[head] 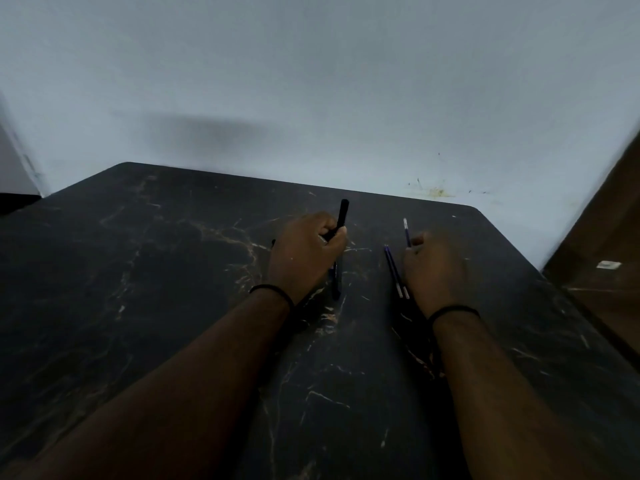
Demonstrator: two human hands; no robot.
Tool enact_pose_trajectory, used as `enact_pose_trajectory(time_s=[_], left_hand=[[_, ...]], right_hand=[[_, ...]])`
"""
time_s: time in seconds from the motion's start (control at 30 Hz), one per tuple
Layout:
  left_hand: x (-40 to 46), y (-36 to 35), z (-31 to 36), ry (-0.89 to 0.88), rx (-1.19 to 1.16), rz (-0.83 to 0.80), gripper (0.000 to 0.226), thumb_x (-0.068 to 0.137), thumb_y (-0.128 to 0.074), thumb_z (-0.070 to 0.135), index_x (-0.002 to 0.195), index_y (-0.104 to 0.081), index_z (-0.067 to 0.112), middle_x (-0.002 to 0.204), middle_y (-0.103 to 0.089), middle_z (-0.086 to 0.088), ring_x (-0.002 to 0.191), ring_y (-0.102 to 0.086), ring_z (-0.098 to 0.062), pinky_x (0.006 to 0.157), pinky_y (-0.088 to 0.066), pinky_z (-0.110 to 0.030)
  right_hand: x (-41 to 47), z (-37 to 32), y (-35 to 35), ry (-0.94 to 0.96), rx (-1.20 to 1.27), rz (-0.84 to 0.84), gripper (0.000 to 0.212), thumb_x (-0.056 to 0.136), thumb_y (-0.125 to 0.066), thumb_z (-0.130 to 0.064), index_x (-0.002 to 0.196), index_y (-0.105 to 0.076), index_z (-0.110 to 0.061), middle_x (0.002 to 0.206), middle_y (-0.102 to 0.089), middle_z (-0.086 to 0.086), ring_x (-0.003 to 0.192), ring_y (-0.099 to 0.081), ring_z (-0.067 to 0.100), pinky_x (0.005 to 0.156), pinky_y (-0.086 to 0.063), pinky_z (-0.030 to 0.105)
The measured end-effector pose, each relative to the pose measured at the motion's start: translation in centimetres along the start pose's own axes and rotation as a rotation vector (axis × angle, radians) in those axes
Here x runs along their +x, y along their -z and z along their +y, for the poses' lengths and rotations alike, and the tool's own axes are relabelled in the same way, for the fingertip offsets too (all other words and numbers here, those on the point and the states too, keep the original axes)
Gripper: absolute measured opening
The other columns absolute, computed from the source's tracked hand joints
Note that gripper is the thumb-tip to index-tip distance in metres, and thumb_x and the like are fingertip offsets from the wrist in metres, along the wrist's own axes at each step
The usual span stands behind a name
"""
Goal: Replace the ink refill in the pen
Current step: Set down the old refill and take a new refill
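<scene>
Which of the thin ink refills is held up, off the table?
The refill pinched in the right hand; the other two refills lie flat on the table.

A black marble-patterned table (138,271) with pale gold veins fills the lower frame, its rounded far corners against a pale blue-grey wall (311,81). A yellowish stain (438,192) marks the wall at centre right. A brown wooden panel (609,237) stands along the right edge.
</scene>
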State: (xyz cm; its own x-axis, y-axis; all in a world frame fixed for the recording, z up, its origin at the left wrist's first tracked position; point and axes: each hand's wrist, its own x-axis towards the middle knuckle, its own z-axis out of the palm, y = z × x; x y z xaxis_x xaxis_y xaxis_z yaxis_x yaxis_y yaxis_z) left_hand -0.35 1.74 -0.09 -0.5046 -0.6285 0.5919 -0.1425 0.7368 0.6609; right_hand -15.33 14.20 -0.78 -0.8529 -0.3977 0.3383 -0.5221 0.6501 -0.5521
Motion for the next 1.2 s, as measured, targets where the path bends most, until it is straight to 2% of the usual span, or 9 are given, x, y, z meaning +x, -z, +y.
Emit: enact_pose_trajectory(time_s=[0.27,0.4,0.53,0.63,0.7,0.87,1.0,1.13,1.2], left_hand=[[0.0,0.1,0.0,0.012,-0.011,-0.01,0.016,0.092,-0.066,0.028,0.084,-0.071,0.015,0.076,-0.071,0.003,0.069,-0.067,-0.012,0.066,-0.059,-0.041],[0.1,0.0,-0.2,0.013,-0.004,-0.014,0.015,0.092,-0.066,0.03,0.086,-0.071,0.017,0.077,-0.071,0.005,0.068,-0.067,-0.009,0.066,-0.061,-0.039],[0.1,-0.1,-0.2,0.013,0.004,-0.008,0.014,0.092,-0.066,0.031,0.085,-0.07,0.019,0.075,-0.07,0.007,0.064,-0.066,-0.006,0.062,-0.061,-0.036],[0.1,-0.1,-0.3,0.01,0.014,-0.002,0.015,0.091,-0.066,0.031,0.085,-0.071,0.018,0.075,-0.07,0.007,0.065,-0.066,-0.006,0.063,-0.06,-0.037],[0.1,-0.1,-0.3,0.015,0.014,-0.002,0.015,0.091,-0.066,0.031,0.085,-0.071,0.018,0.075,-0.071,0.007,0.067,-0.066,-0.007,0.064,-0.06,-0.038],[0.2,-0.1,-0.3,0.014,-0.006,-0.001,0.017,0.09,-0.066,0.029,0.084,-0.072,0.014,0.076,-0.072,0.002,0.068,-0.067,-0.013,0.065,-0.059,-0.041],[0.2,-0.1,-0.3,0.017,-0.009,-0.008,0.016,0.091,-0.066,0.029,0.086,-0.072,0.015,0.077,-0.072,0.005,0.069,-0.067,-0.01,0.066,-0.06,-0.04],[0.2,-0.1,-0.2,0.019,-0.014,-0.001,0.015,0.091,-0.067,0.03,0.085,-0.072,0.017,0.075,-0.071,0.006,0.066,-0.067,-0.008,0.064,-0.06,-0.04],[0.1,-0.1,-0.2,0.018,-0.007,0.003,0.015,0.091,-0.067,0.03,0.085,-0.072,0.017,0.075,-0.071,0.006,0.066,-0.067,-0.008,0.064,-0.06,-0.039]], right_hand=[[-0.3,0.5,-0.3,-0.065,-0.033,-0.073,0.017,0.09,-0.056,-0.015,0.094,-0.071,-0.01,0.097,-0.07,0.015,0.091,-0.065,0.036,0.078,-0.054,0.037],[-0.4,0.4,-0.4,-0.067,-0.051,-0.074,0.018,0.089,-0.055,-0.014,0.094,-0.072,-0.01,0.097,-0.07,0.015,0.091,-0.065,0.036,0.074,-0.049,0.033],[-0.2,0.3,-0.4,-0.068,-0.036,-0.064,0.019,0.091,-0.054,-0.014,0.098,-0.071,-0.01,0.099,-0.07,0.015,0.092,-0.065,0.036,0.079,-0.053,0.037],[-0.2,-0.2,-0.4,-0.049,0.045,-0.025,0.016,0.092,-0.054,-0.015,0.092,-0.07,-0.013,0.092,-0.07,0.011,0.076,-0.058,0.027,0.069,-0.045,0.03],[-0.6,-0.7,-0.6,-0.009,0.083,-0.019,0.014,0.091,-0.055,-0.016,0.091,-0.069,-0.015,0.089,-0.069,0.008,0.072,-0.054,0.024,0.068,-0.042,0.028],[-1.6,-1.9,-1.2,0.09,0.066,-0.08,0.013,0.092,-0.062,-0.023,0.102,-0.068,-0.016,0.097,-0.068,0.006,0.089,-0.063,0.024,0.076,-0.048,0.029],[-1.6,-2.0,-1.5,0.11,0.038,-0.048,0.011,0.093,-0.064,-0.027,0.098,-0.067,-0.017,0.096,-0.067,0.005,0.082,-0.056,0.019,0.072,-0.042,0.027],[-1.4,-1.7,-1.3,0.061,0.113,-0.002,0.014,0.092,-0.061,-0.031,0.088,-0.065,-0.019,0.088,-0.069,0.003,0.079,-0.061,0.021,0.073,-0.049,0.031],[-1.3,-1.5,-1.2,0.04,0.122,0.029,0.015,0.092,-0.059,-0.032,0.086,-0.065,-0.019,0.084,-0.068,0.001,0.073,-0.058,0.018,0.068,-0.046,0.029]])
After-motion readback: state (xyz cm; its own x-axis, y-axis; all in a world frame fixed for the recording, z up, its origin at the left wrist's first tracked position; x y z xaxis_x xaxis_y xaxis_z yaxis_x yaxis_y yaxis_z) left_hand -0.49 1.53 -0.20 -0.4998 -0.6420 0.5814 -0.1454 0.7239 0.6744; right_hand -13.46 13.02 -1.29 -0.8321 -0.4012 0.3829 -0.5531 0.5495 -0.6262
